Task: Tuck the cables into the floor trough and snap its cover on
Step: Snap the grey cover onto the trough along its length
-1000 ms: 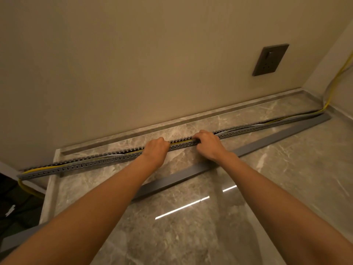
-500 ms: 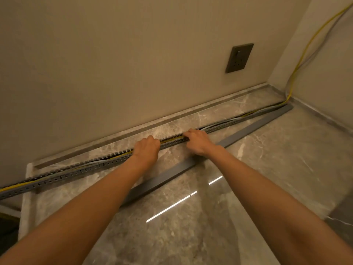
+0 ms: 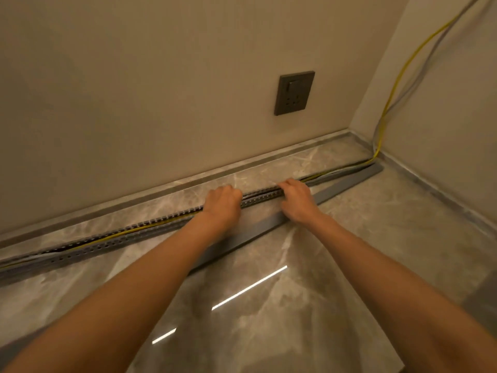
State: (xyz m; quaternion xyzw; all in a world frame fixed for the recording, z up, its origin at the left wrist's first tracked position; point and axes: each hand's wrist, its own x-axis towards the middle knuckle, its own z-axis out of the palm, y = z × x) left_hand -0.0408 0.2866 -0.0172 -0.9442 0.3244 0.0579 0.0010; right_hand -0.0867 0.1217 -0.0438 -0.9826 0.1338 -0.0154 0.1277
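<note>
A long grey slotted trough (image 3: pixel 113 242) lies on the marble floor along the wall, open on top. A yellow cable (image 3: pixel 395 84) and a grey cable (image 3: pixel 419 76) come down the right wall and run inside the trough. My left hand (image 3: pixel 222 204) rests on the trough's middle with its fingers curled over the cables. My right hand (image 3: pixel 295 196) sits a little further right, fingers curled down into the trough. The flat grey cover (image 3: pixel 347 183) lies loose on the floor just in front of the trough, passing under my wrists.
A dark wall socket (image 3: pixel 294 93) sits above the trough. The room corner (image 3: pixel 357 133) closes the space at right, with a low marble skirting (image 3: pixel 161 191) along the wall. Glossy floor (image 3: pixel 269 319) extends toward me.
Both hands have slid rightward along the trough toward the corner, and my view has turned right with them. The cover has stayed on the floor.
</note>
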